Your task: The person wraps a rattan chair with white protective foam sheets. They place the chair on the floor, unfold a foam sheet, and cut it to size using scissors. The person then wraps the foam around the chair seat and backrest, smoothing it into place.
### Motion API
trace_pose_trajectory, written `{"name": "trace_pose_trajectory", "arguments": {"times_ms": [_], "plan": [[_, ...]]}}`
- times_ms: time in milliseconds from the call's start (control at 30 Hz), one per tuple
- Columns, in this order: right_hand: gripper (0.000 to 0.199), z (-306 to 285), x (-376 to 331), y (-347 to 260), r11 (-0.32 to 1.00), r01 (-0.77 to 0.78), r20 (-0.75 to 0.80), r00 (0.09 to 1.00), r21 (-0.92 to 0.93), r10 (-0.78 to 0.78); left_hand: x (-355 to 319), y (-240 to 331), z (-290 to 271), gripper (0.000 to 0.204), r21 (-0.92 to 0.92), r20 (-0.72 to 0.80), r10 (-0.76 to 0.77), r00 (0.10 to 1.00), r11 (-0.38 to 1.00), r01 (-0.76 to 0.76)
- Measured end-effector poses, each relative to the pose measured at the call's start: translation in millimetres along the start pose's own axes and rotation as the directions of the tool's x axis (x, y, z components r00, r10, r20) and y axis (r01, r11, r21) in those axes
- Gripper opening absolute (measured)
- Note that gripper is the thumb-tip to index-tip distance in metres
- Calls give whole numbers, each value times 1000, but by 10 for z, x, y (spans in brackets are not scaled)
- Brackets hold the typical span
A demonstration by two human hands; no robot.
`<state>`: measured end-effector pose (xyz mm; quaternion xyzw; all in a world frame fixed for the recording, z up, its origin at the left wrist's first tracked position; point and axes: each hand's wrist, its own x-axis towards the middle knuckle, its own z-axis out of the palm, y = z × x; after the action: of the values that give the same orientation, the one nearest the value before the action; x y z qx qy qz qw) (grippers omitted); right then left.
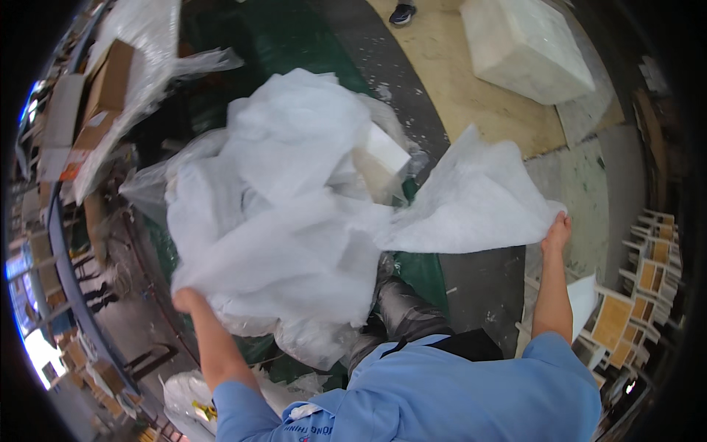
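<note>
A soft white sheet of packing foam or wadding (471, 199) stretches out in front of me, creased and bunched toward the middle. With my right hand (557, 234) I grip its far right corner, arm held out to the side. My left hand (190, 300) is closed on the near left edge of the white material, its fingertips mostly hidden by it. Whether both hands hold one single piece, I cannot tell. Beneath and behind lies a heap of more white sheeting (294, 125) with clear plastic film, and a white block (384, 153) pokes out of it.
A large white wrapped block (526, 48) sits on a tan board at the upper right. Cardboard boxes (103, 96) and plastic film line the left. Stacked wooden frames (615, 317) stand at the right. Another person's shoe (402, 14) shows at the top.
</note>
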<state>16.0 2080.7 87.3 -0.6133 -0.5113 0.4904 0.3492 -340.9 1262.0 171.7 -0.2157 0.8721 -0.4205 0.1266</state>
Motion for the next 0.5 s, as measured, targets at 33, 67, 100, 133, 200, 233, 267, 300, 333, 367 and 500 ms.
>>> {"name": "trace_pose_trajectory", "arguments": {"times_ms": [33,67,100,133,200,233,267,300,333,367,500], "plan": [[30,-125,5,11,999,-18,-49,999,-43,16,76,-150,-116,17,150,47,36,998,988,-43],[31,-252,32,21,984,20,-145,988,-177,-46,124,-239,-215,16,109,132,-39,990,994,24],[33,-1085,134,-418,909,98,-319,917,-405,-241,-108,571,-120,16,46,132,50,990,997,-57],[34,-639,164,-50,884,76,-305,922,-462,-239,55,-248,-232,22,-222,114,-306,945,919,325],[35,-747,298,-68,794,125,-278,895,-596,-349,29,-468,-313,48,-822,372,-776,509,-20,569],[36,-791,336,-95,779,120,-287,887,-616,-363,114,-562,-411,54,-828,222,-771,597,175,533],[36,-1865,151,-499,771,75,-409,813,-632,-414,74,402,-416,60,-808,79,-583,808,438,395],[35,-2001,9,-314,772,56,-408,824,-633,-393,-100,611,-329,67,-689,-85,-451,888,670,275],[35,-1112,38,229,840,91,-304,907,-535,-292,-55,-65,-320,69,-590,-416,-371,830,805,64],[34,-1087,-36,239,880,116,-298,914,-460,-276,-84,75,-310,71,-434,-681,-141,719,868,-241],[29,-1481,-548,-17,850,287,-133,916,-441,-378,-1411,1632,206,73,-285,-446,728,521,436,-854]]}}
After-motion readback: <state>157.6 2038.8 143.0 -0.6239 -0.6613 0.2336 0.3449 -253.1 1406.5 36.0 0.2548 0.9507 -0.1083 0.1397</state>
